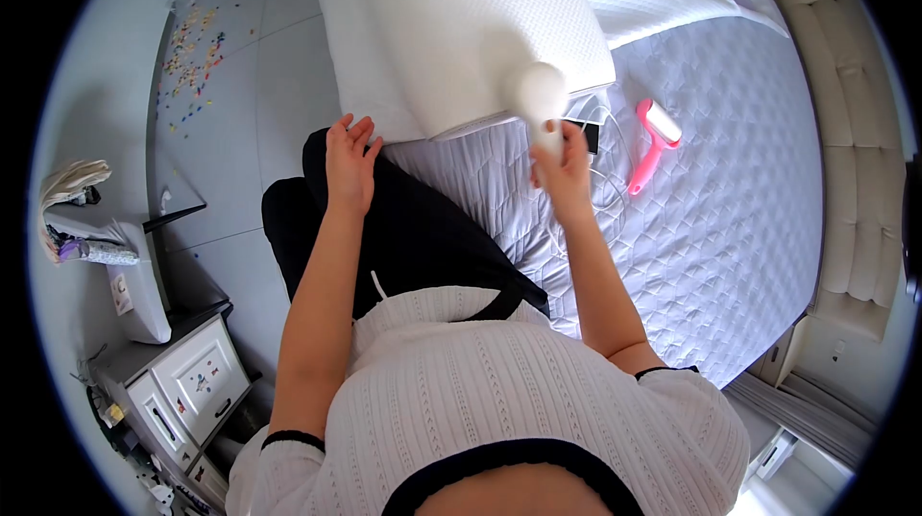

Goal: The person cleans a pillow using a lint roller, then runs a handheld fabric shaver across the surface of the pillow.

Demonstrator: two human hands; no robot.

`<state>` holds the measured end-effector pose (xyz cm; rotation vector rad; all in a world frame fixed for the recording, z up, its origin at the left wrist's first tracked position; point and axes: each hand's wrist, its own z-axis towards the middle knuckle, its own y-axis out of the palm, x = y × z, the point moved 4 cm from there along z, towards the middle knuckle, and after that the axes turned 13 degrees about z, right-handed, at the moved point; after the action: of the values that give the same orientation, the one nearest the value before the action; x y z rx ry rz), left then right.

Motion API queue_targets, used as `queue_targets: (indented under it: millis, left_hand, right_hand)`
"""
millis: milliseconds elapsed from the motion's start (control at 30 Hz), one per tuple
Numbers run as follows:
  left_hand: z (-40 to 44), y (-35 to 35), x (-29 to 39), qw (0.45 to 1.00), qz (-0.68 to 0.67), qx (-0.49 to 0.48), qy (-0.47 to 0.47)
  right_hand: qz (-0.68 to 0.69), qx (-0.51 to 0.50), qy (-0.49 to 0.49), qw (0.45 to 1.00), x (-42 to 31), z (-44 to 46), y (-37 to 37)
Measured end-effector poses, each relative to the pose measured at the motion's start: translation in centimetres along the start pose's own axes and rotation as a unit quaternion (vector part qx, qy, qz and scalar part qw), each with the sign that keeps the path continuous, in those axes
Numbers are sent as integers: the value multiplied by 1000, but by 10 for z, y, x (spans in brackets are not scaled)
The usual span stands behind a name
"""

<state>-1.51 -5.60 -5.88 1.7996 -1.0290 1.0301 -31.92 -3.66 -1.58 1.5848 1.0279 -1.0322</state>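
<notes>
My right hand (565,170) grips the handle of a white handheld device with a round head (542,93), which looks like a fabric shaver. Slight blur softens its outline, and its working face is hidden. The head overlaps the near edge of a thick white textured bedding piece (471,31); whether the two touch I cannot tell. Palm up with fingers apart, my left hand (351,162) holds nothing. It hovers over my black-trousered leg, beside the left near corner of the bedding.
A pink lint roller (655,144) lies on the grey quilted mattress (730,208) to the right. Near my right hand are a loose white cord (622,136) and a small black object (584,136). Colourful bits (192,60) litter the floor at left, beyond a white drawer cabinet (197,377).
</notes>
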Motion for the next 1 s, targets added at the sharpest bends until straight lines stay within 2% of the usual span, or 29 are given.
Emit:
queue_targets:
  millis: [67,200,267,367,433,567,733,833,867,1000]
  left_hand:
    - [0,-1,0,1000,0,3,2]
    - [-1,-2,0,1000,-1,-6,1]
    - [-1,0,1,1000,3,-12,3]
    - [0,0,0,1000,6,-9,3]
    - [0,-1,0,1000,5,-10,5]
    - [0,0,0,1000,24,-17,12]
    - [0,3,1,1000,17,-13,-4]
    - [1,4,1,1000,16,-12,-13]
    - [1,5,0,1000,17,-12,-15]
    - [2,5,0,999,37,-20,3]
  right_hand:
    - [-12,85,-3,996,-10,10,-21]
    - [11,84,-2,996,-21,15,-12]
    - [0,-7,50,999,-19,8,24]
    - [73,-62,90,991,-4,1,66]
    - [111,-153,129,974,-6,-2,91]
    - [135,-121,132,975,-6,10,88]
    - [99,54,55,992,-27,34,17]
    - [117,93,42,988,-34,38,2]
    - [117,94,42,988,-32,37,2]
    - [116,-27,104,987,-18,19,44]
